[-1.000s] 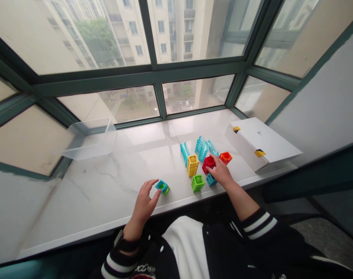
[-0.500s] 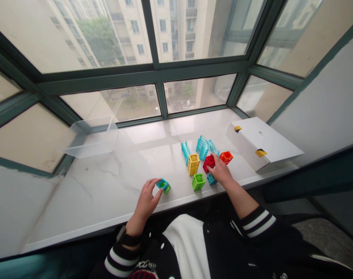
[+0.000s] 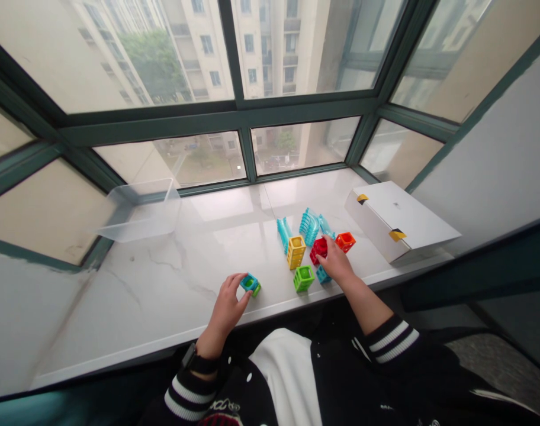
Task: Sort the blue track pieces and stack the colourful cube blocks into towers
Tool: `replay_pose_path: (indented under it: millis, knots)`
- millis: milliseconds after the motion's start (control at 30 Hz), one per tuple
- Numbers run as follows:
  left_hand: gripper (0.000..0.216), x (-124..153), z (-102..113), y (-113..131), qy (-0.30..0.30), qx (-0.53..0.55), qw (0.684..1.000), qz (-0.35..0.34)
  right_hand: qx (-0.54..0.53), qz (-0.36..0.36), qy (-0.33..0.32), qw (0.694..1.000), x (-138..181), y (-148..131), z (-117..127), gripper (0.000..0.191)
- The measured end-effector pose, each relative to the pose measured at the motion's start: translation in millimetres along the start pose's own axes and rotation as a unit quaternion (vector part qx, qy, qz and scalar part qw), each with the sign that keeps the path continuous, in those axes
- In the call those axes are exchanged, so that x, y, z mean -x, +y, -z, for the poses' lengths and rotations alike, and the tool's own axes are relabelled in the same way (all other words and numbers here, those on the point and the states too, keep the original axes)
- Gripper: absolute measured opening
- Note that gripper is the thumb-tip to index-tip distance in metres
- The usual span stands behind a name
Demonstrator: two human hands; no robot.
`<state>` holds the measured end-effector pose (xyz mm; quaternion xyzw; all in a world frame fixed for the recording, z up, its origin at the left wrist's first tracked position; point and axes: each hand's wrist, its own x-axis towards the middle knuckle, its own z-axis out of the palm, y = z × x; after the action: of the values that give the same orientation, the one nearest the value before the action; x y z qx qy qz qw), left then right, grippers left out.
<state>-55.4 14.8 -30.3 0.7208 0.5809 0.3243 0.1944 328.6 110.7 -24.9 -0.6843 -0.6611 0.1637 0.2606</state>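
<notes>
My left hand [image 3: 228, 305] pinches a small blue and green block [image 3: 250, 284] that rests on the white marble sill [image 3: 172, 272]. My right hand [image 3: 338, 263] has its fingers closed on a red block [image 3: 319, 248]. Around that hand stand a yellow block [image 3: 295, 251], a green cube [image 3: 304, 278], a small blue block [image 3: 322, 274] and an orange block [image 3: 345, 241]. Behind them lie several light blue curved track pieces [image 3: 308, 225].
A closed white box [image 3: 398, 219] with yellow tabs sits at the right end of the sill. A clear plastic tub [image 3: 141, 208] stands at the back left by the window frame. The sill's front edge runs just before my hands.
My left hand's fingers have closed on the blue and green block. My right hand has stayed on the red block. The view has shifted a little.
</notes>
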Motion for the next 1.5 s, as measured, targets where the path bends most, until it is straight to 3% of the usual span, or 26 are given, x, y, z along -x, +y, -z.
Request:
replay_pose_path:
  millis: [333, 600, 867, 1133, 1333, 1500]
  knots:
    - [0.067, 3, -22, -17, -0.011, 0.007, 0.998, 0.057, 0.000, -0.010, -0.003, 1.000, 4, -8, 4, 0.071]
    - [0.045, 1, -24, -15, -0.001, -0.039, 0.999, 0.029, 0.022, 0.000, -0.020, 1.000, 21, -19, 29, 0.093]
    - [0.046, 6, -25, -12, -0.025, -0.069, 0.996, 0.054, -0.042, 0.041, 0.061, 0.996, 40, -43, 66, 0.082]
    - [0.047, 6, -23, -13, -0.031, -0.029, 0.999, 0.034, -0.172, 0.141, 0.121, 0.967, 55, -85, 70, 0.059]
    - [0.047, 6, -16, -11, -0.008, 0.020, 0.998, 0.055, -0.261, 0.236, 0.064, 0.934, 72, -119, 59, 0.049]
    - [0.049, 9, -16, -10, -0.016, 0.052, 0.996, 0.066, -0.234, 0.280, -0.106, 0.925, 84, -145, 24, 0.056]
